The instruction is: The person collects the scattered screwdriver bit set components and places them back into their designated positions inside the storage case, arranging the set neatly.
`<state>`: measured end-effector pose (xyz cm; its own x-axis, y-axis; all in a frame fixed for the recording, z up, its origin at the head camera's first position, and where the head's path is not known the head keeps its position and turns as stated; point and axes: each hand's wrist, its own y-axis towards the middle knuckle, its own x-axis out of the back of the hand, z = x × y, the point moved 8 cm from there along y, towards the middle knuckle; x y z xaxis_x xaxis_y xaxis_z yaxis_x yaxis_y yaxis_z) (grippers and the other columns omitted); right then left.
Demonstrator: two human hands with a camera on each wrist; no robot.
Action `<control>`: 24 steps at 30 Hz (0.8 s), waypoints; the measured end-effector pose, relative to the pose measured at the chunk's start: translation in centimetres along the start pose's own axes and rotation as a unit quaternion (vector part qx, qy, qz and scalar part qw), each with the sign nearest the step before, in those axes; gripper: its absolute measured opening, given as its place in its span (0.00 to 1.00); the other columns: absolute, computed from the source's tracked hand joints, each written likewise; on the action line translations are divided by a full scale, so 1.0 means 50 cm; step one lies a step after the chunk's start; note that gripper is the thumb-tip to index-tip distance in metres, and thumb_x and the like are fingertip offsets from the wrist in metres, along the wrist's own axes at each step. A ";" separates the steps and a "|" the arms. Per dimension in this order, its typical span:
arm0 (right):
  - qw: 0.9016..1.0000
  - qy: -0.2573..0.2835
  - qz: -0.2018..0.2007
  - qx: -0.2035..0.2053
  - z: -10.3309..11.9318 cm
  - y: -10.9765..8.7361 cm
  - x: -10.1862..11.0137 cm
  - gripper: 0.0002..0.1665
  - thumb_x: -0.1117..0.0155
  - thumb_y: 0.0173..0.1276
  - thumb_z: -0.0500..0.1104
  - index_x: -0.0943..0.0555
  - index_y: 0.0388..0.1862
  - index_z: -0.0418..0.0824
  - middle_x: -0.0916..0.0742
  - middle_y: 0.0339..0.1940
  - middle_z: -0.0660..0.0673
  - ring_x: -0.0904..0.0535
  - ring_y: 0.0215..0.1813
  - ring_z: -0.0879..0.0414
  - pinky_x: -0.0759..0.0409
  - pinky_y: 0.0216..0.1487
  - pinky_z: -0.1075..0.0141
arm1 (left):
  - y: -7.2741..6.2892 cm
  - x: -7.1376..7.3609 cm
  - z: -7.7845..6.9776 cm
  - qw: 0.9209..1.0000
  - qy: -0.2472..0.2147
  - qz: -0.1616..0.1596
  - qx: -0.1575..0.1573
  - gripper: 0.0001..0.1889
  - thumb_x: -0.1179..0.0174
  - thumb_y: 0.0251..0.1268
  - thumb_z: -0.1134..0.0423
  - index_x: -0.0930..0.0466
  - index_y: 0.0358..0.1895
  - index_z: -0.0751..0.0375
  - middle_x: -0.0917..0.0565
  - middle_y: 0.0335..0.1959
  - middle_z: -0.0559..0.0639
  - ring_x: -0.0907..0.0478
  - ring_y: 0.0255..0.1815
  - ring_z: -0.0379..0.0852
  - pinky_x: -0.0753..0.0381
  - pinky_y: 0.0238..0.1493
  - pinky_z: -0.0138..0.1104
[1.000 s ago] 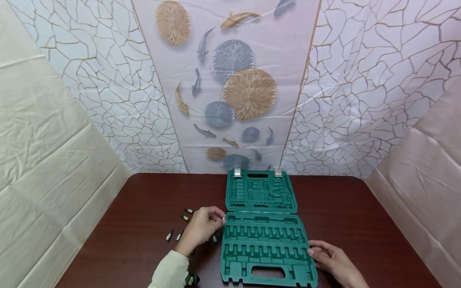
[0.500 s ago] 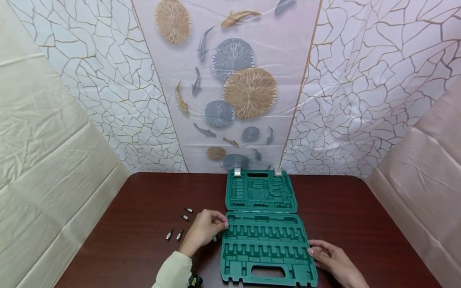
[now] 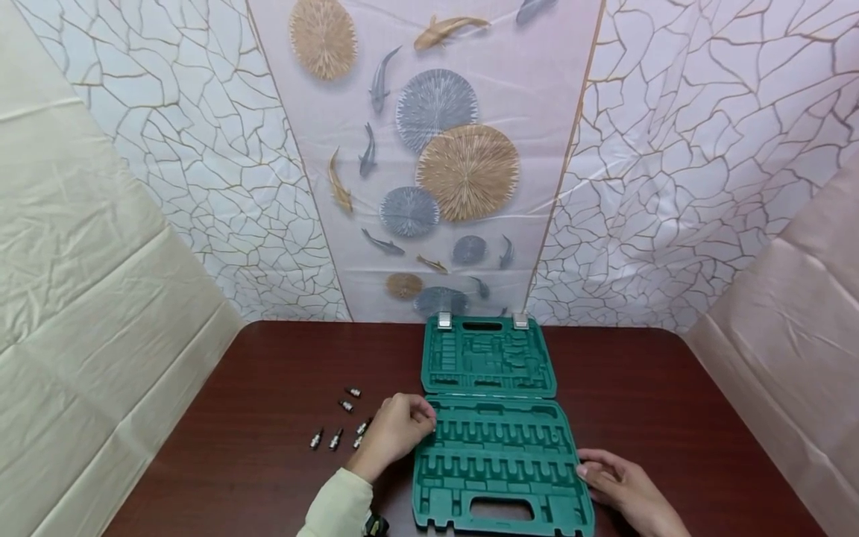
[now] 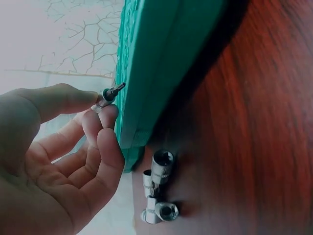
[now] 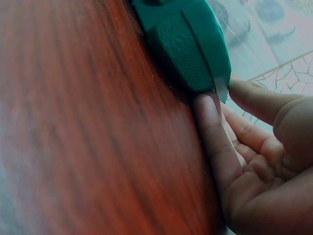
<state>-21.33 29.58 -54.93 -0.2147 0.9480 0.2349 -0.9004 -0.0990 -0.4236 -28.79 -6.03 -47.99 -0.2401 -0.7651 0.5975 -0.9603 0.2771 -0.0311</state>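
Note:
A green plastic tool case (image 3: 496, 447) lies open on the table, its molded slots facing up. My left hand (image 3: 396, 429) is over the near half's upper left corner. In the left wrist view, its thumb and fingertips pinch a small silver bit socket (image 4: 105, 97) with a dark tip, close beside the case wall (image 4: 156, 58). My right hand (image 3: 624, 485) holds the case's right edge, thumb at the top rim and a finger (image 5: 210, 112) low along the side in the right wrist view.
Several bit sockets (image 3: 335, 438) lie on the dark wooden table (image 3: 268, 373) left of the case. More sockets (image 4: 161, 169) are near the case in the left wrist view. The lid half (image 3: 486, 358) lies back toward a patterned cloth wall (image 3: 463, 246).
My left hand has moved right with the bit socket, from beside the case to over its left edge. Sockets behind the hand now show on the table. My right hand stays at the case.

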 end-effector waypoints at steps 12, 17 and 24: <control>1.000 0.009 0.020 0.013 -0.004 0.000 -0.007 0.37 0.40 0.83 0.51 0.30 0.73 0.22 0.13 0.57 0.40 0.15 0.60 0.46 0.15 0.58 0.50 | 0.003 -0.019 -0.006 0.998 0.061 -0.010 -0.021 0.06 0.34 0.70 0.68 0.12 0.34 0.55 0.17 0.25 0.39 0.23 0.26 0.37 0.21 0.40 0.41; 1.000 0.010 0.014 0.014 -0.003 -0.002 0.000 0.37 0.39 0.83 0.50 0.31 0.73 0.21 0.13 0.57 0.39 0.15 0.60 0.46 0.15 0.57 0.51 | 0.012 -0.027 -0.014 0.996 0.087 -0.013 -0.026 0.07 0.34 0.69 0.69 0.13 0.32 0.55 0.18 0.23 0.39 0.24 0.24 0.36 0.21 0.35 0.37; 1.000 0.003 0.013 0.009 0.001 -0.001 0.007 0.38 0.40 0.83 0.52 0.31 0.74 0.22 0.15 0.61 0.33 0.16 0.62 0.42 0.15 0.58 0.50 | 0.019 -0.033 -0.017 0.996 0.082 -0.010 -0.031 0.06 0.34 0.71 0.69 0.12 0.33 0.57 0.18 0.23 0.41 0.25 0.21 0.37 0.24 0.26 0.32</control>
<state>-21.38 29.88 -54.79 -0.2360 0.9467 0.2193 -0.9009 -0.1285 -0.4145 -29.20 -4.01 -48.32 -0.1901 -0.6667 0.7207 -0.9527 0.3027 0.0287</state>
